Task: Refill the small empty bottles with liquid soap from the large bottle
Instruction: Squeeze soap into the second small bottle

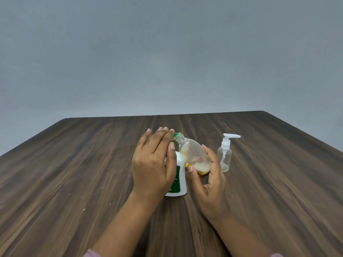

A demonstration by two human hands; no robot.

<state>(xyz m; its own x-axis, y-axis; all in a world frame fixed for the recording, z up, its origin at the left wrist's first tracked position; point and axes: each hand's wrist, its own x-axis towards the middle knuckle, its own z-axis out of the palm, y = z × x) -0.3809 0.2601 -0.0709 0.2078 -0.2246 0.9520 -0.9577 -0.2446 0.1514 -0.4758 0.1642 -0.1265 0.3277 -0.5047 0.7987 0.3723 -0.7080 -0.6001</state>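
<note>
Right hand: we see the right hand point(209, 186) curled round the lower end of a clear bottle point(193, 154), thumb on the near side and fingers behind it.
Clear bottle: held off the table and tilted, its neck pointing up and to the left. A little yellowish liquid and pale foam sit at its lower end.
Green cap: a green cap point(176, 135) shows at the neck of the clear bottle, right against the left fingertips.
Left hand: the left hand point(152, 164) has its fingers stretched nearly straight, with the thumb tip just beside the bottle neck. We cannot tell whether it pinches the cap or only touches it.
White bottle: a large white bottle point(181, 180) with a green label stands on the table between our two hands, partly hidden behind the left one.
Pump bottle: a small clear pump bottle point(225, 156) with a white pump head stands upright just right of the right hand, with a trace of liquid at its bottom.
Table: dark wood-grain table point(74, 173), with a grey wall point(167, 52) behind.
</note>
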